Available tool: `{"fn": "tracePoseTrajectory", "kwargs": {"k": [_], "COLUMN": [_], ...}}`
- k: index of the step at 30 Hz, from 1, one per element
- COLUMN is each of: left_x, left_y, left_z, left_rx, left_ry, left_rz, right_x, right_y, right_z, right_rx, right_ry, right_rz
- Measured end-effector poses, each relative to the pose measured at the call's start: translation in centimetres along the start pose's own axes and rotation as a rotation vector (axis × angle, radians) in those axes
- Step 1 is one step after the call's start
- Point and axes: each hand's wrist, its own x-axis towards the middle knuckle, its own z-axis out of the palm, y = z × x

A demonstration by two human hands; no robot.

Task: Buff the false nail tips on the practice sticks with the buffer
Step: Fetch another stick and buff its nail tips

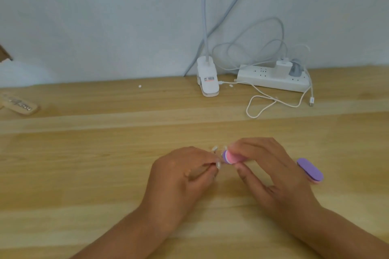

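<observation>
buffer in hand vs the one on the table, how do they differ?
The held buffer is pinched in the right hand; the spare buffer lies flat on the table, untouched. The held buffer shows a pink face, mostly hidden by the grip; the spare buffer shows purple on top, in full view. Both are pink-and-purple with rounded ends.

Left of the left hand (181, 176), the pale wooden table (84, 174) gives a wide open approach, as does the band between both hands and the back edge, with only a blurred flat wooden piece (19, 104) at the far left edge. Just right of the right hand (271, 172), a purple-and-pink oval foam buffer block (310, 169) lies flat and narrows that side. Along the wall, a white plastic clip lamp base (208, 82), a white power strip (273, 81) with plugs and a looping white cable (263, 105) crowd the back right.
</observation>
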Motion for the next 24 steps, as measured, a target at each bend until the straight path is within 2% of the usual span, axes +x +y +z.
{"fn": "tracePoseTrajectory", "kwargs": {"k": [3, 7, 13, 17, 21, 24], "left_x": [-0.08, -0.31, -0.71, -0.70, -0.60, -0.59], "left_y": [0.51, 0.70, 0.79, 0.54, 0.58, 0.55], "left_z": [0.42, 0.29, 0.18, 0.25, 0.04, 0.02], "left_rx": [-0.227, -0.334, -0.293, -0.330, -0.332, -0.323], "left_ry": [-0.071, -0.140, -0.160, -0.155, -0.169, -0.171], "left_rz": [-0.115, -0.130, -0.097, -0.160, -0.138, -0.142], "right_x": [-0.19, -0.18, -0.45, -0.37, -0.45, -0.42], "right_y": [-0.29, -0.22, -0.34, -0.21, -0.47, -0.33], "right_z": [0.12, -0.11, -0.15, -0.17, 0.13, -0.05], "right_rx": [0.050, 0.052, 0.065, 0.062, 0.060, 0.053], "right_ry": [-0.008, -0.034, -0.016, 0.010, -0.024, -0.011], "right_rz": [-0.045, -0.081, -0.118, -0.079, -0.144, -0.111]}}
